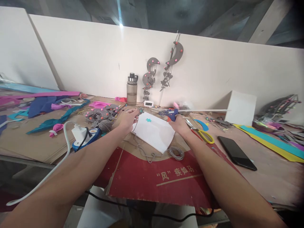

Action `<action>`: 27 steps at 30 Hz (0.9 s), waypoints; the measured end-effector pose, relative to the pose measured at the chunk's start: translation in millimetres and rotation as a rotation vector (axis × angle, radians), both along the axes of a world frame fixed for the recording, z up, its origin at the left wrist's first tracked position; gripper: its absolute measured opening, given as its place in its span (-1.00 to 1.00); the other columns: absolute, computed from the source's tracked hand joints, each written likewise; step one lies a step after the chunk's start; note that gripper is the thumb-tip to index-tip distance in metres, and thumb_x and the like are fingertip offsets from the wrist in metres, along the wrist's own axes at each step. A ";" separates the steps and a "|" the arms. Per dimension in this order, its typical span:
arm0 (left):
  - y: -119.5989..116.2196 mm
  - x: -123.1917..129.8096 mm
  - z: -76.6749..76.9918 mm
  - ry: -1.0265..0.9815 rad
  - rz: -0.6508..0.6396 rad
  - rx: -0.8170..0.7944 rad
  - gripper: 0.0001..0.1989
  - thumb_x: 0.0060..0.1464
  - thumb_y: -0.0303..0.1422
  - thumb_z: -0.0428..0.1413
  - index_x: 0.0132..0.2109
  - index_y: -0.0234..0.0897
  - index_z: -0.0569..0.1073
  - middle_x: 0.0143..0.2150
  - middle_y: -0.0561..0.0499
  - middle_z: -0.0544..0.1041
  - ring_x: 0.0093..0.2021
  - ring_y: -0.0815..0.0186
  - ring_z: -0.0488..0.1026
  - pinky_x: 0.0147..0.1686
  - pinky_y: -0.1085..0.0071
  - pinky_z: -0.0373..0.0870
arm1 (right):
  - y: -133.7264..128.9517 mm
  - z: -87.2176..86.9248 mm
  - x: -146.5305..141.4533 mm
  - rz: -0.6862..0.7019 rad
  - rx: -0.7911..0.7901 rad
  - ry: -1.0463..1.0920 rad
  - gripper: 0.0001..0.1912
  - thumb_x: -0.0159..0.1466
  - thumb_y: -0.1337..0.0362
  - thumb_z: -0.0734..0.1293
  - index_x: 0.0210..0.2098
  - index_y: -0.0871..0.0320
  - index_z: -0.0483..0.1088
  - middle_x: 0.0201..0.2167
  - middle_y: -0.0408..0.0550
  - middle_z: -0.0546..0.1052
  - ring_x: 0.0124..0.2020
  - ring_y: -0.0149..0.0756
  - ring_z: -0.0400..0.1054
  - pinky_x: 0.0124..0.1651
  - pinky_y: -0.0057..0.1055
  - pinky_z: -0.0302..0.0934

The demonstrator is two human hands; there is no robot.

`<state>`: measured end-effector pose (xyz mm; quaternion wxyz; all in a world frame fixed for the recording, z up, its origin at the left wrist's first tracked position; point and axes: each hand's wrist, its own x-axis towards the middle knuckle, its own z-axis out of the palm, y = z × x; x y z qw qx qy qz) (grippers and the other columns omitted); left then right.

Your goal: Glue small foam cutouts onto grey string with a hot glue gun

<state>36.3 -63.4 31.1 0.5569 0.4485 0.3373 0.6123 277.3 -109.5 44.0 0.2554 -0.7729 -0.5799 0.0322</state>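
Observation:
My right hand (180,123) is closed round a blue glue gun (173,114), whose nozzle points left. A long white glue stick (204,110) runs out of its back. The fingers of my left hand (130,117) pinch a small greyish-teal piece (142,110), too small to make out clearly. Between my hands a white sheet of paper (156,136) lies on red cardboard (147,175), with a teal flower-shaped cutout (148,120) on it. Grey cord (176,153) trails from near my left hand along the sheet's left edge to a coil in front.
Scissors (208,136) and a black phone (237,152) lie to the right. At left are a power strip (86,139), grey yarn (102,115) and felt scraps (45,106). A bottle (132,90) and a small digital clock (148,104) stand behind. Moon-shaped hangings (175,53) hang on the white board.

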 end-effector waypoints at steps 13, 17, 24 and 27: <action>7.8 -4.0 0.1 -0.121 -0.016 -0.048 -0.79 -0.25 -0.39 0.27 -0.53 -0.33 0.35 -0.60 0.13 0.32 -0.58 0.52 0.27 -0.56 0.56 0.22 | -18.7 35.7 -70.3 0.519 0.290 0.647 -0.72 0.11 0.29 0.26 -0.17 0.14 0.20 -0.30 -0.11 0.44 -0.49 -0.40 0.40 -0.43 -0.38 0.37; 12.6 -4.7 -0.2 -0.253 -0.028 -0.081 -0.86 -0.22 -0.49 0.24 -0.49 -0.35 0.40 -0.57 0.08 0.40 -0.53 0.49 0.36 -0.45 0.55 0.34 | -31.6 32.7 -78.8 0.669 0.378 0.674 -0.68 0.16 0.23 0.26 -0.11 0.13 0.17 -0.16 -0.05 0.44 -0.39 -0.40 0.41 -0.37 -0.37 0.40; 2.7 2.4 1.8 -0.230 -0.092 -0.148 -0.89 -0.19 -0.48 0.24 -0.46 -0.37 0.44 -0.54 0.04 0.44 -0.54 0.50 0.35 -0.49 0.55 0.32 | -44.0 4.5 -73.6 0.583 0.325 0.489 -0.76 0.24 0.16 0.21 -0.16 0.14 0.16 -0.26 -0.08 0.45 -0.52 -0.44 0.35 -0.33 -0.34 0.34; -1.6 3.9 1.9 -0.145 -0.086 -0.162 -0.82 -0.23 -0.39 0.28 -0.41 -0.35 0.48 -0.47 0.02 0.48 -0.52 0.50 0.34 -0.55 0.56 0.26 | -47.9 7.6 -70.5 0.543 0.299 0.395 -0.80 0.25 0.19 0.19 -0.18 0.14 0.15 -0.31 -0.08 0.44 -0.54 -0.43 0.32 -0.31 -0.33 0.30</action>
